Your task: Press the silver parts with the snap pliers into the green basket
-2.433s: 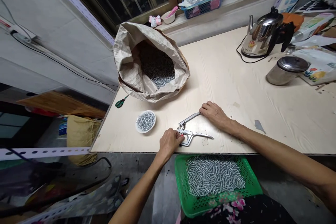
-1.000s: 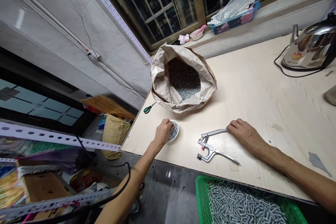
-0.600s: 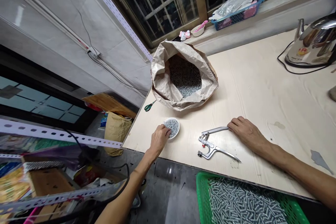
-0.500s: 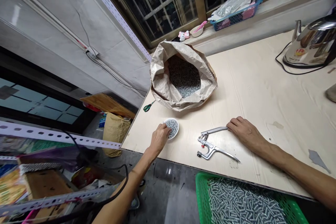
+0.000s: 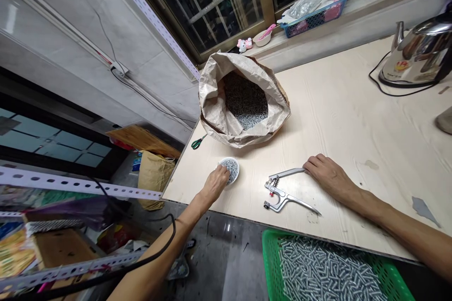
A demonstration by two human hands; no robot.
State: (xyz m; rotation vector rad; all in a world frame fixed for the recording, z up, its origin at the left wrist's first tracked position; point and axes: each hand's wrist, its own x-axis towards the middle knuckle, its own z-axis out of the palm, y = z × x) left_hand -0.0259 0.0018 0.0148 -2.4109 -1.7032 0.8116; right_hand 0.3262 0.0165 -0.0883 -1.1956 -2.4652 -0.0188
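Two bare hands are at work, well apart from each other. The left hand (image 5: 216, 182) reaches to the near side of the small white bowl (image 5: 238, 172), its fingers drawn together over the rim; whether they pinch one of the small metal pieces (image 5: 231, 166) inside cannot be told. The right hand (image 5: 326, 174) lies palm-down with its fingers curled over the end of the upper handle of a silver hand tool (image 5: 284, 198); the thumb is hidden, so a firm grip or a mere rest cannot be told.

That tool lies on the counter (image 5: 339, 103) between bowl and right hand, its handles spread wide, so no squeeze seems under way. Judging by this, the work is between two presses, at the picking-up stage.

Beyond the bowl, an open sack (image 5: 240, 139) holds a heap of small metal pieces, and the bowl is well stocked too, so plenty looks left. Below the counter's near edge, a green basket (image 5: 270, 263) is heaped with metal pieces (image 5: 326, 270); whether these are finished or waiting cannot be told.

Farther out, green-handled scissors (image 5: 196, 143) lie near the sack, and a kettle (image 5: 420, 59) stands at the far right.
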